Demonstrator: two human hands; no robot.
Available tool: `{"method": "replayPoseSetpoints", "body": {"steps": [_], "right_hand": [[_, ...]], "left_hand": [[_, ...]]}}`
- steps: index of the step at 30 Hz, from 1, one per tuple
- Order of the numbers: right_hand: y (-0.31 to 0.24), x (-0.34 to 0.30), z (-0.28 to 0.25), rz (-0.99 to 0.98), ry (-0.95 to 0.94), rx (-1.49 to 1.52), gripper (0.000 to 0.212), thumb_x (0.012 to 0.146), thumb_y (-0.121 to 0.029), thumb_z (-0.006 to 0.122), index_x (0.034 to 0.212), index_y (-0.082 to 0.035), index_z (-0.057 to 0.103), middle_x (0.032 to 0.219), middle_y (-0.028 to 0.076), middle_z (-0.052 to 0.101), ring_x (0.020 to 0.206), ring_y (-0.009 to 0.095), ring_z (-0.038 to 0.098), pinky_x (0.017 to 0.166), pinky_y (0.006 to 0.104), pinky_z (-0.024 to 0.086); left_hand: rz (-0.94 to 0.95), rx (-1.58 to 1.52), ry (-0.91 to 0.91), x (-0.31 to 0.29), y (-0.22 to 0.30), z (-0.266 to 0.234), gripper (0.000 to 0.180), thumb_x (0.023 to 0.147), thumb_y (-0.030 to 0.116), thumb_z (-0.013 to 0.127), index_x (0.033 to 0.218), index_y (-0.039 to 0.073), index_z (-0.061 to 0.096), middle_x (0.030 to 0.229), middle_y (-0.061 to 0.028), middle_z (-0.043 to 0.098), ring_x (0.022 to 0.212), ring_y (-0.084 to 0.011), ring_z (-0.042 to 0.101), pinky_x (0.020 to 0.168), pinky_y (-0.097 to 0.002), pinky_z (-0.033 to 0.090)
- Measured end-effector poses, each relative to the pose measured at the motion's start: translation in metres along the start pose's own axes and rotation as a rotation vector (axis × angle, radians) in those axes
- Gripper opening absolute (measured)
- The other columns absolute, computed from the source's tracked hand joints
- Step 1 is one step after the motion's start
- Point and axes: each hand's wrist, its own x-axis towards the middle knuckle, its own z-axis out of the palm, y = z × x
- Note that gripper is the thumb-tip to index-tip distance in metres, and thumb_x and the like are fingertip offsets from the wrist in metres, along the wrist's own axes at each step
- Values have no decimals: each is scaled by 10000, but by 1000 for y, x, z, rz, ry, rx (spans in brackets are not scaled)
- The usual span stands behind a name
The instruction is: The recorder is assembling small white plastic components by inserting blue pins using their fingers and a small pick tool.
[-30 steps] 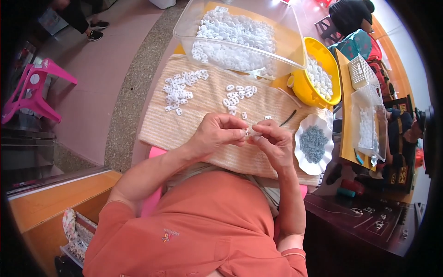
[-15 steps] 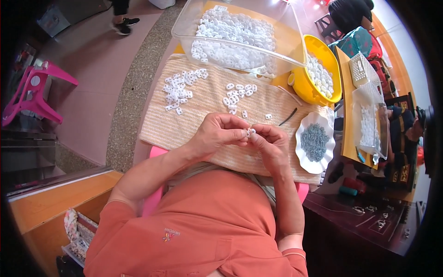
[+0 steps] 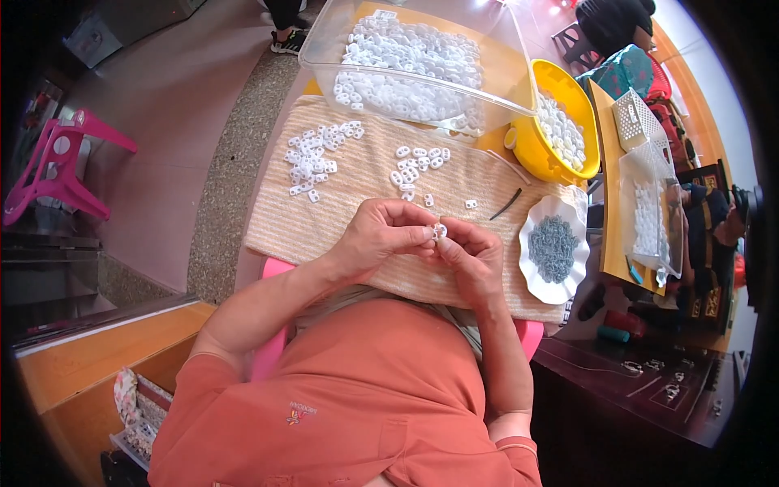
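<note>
My left hand (image 3: 391,236) and my right hand (image 3: 473,253) meet over the near part of a striped cloth (image 3: 324,223). Between their fingertips they pinch a small white plastic piece (image 3: 439,232); its finer details are too small to make out. Beyond the hands lies a loose group of white oval pieces with two holes (image 3: 412,166), with a single piece (image 3: 471,204) apart to the right. A larger heap of white two-holed pieces (image 3: 311,158) sits to the left. Right of my right hand is a scalloped white dish (image 3: 531,276) of small grey metal-looking parts (image 3: 553,249).
A clear plastic bin (image 3: 507,97) full of white pieces stands at the back, beside a yellow basin (image 3: 591,122) holding more. A dark thin strip (image 3: 505,204) lies near the dish. A pink stool (image 3: 73,166) stands on the floor at left. Another person's shoe (image 3: 288,40) shows at the top.
The white piece has turned slightly between my fingertips, showing more of its face. The other person's feet at the top have moved right, toward the bin.
</note>
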Motion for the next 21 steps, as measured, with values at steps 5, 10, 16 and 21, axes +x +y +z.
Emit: {"method": "replayPoseSetpoints", "body": {"steps": [5,10,16,21], "right_hand": [[-3,-3,-2,-29,42,-9,300,881,-23,617,1168,58,584,995,128,675,837,176,662,775,307,556],[-3,-4,-10,-27,40,-14,320,891,-32,604,1198,52,568,1023,127,664,846,178,659,781,317,558],[-5,-5,-10,-30,18,-62,332,897,-39,599,1214,52,557,1034,134,658,847,192,662,780,332,564],[-6,-4,-13,-53,3,-130,343,891,-44,609,1216,53,562,1023,129,656,844,187,659,778,325,564]], "left_hand": [[-5,18,15,0,2,3,166,867,17,637,1028,-21,647,911,-92,681,801,-143,667,745,-279,576],[-12,52,27,0,0,1,164,867,18,636,1026,-23,647,894,-93,680,789,-139,667,741,-270,574],[4,122,6,1,-2,0,168,867,23,639,1027,-31,645,888,-95,679,789,-133,664,738,-262,569],[-6,141,11,0,-3,1,175,868,27,640,1033,-32,642,880,-93,679,784,-132,663,733,-260,566]]}}
